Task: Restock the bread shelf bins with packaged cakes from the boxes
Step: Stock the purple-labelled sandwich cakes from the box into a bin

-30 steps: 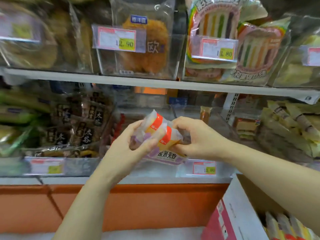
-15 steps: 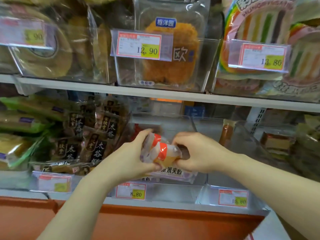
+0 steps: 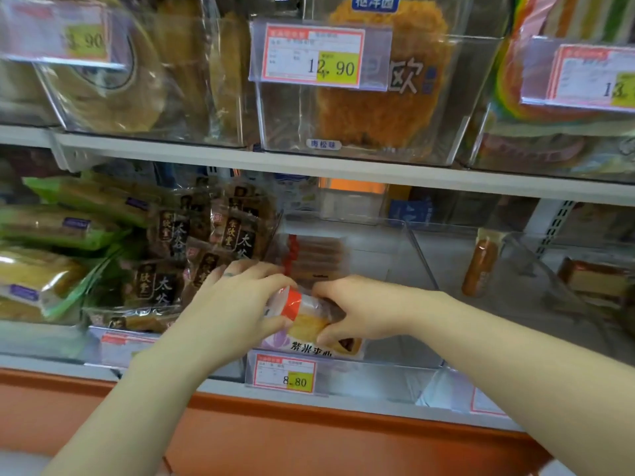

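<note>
A packaged cake [image 3: 302,314] in clear wrap with a red-orange band sits between both my hands, low inside a clear shelf bin [image 3: 395,383] on the middle shelf. My left hand [image 3: 240,304] grips its left end and my right hand [image 3: 364,309] grips its right end. Under it lies another pack with purple print [image 3: 309,348]. One more cake pack [image 3: 316,255] stands at the back of the same bin. A price tag reading 8.80 [image 3: 285,374] hangs on the bin's front.
Dark brown packs [image 3: 206,255] fill the bin to the left, green-wrapped bread [image 3: 62,228] beyond them. The bin to the right holds an upright orange pack [image 3: 479,266]. The upper shelf edge [image 3: 343,166] carries bins of large cakes.
Both hands have moved forward and down into the bin with the cake. The camera has tilted up and closer, so the box at lower right is out of view.
</note>
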Demonstrator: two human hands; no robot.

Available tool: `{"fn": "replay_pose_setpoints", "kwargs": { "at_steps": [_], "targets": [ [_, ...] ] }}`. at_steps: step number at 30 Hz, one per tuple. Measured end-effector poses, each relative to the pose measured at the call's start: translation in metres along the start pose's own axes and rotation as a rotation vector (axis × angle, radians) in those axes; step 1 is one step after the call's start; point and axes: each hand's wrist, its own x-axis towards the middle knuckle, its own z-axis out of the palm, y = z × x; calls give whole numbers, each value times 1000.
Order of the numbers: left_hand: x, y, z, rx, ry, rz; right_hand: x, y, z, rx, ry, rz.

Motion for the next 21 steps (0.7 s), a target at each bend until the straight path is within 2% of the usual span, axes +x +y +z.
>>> {"fn": "replay_pose_setpoints", "kwargs": {
  "at_steps": [7, 16, 21],
  "targets": [
    [-9, -6, 4, 178, -214, -47, -23, 13, 3, 134, -8, 51],
    [-6, 3, 24, 299, -235, -10, -22, 12, 19, 177, -5, 92],
    [-11, 4, 30, 426, -175, 24, -20, 10, 27, 179, 20, 76]
  ]
}}
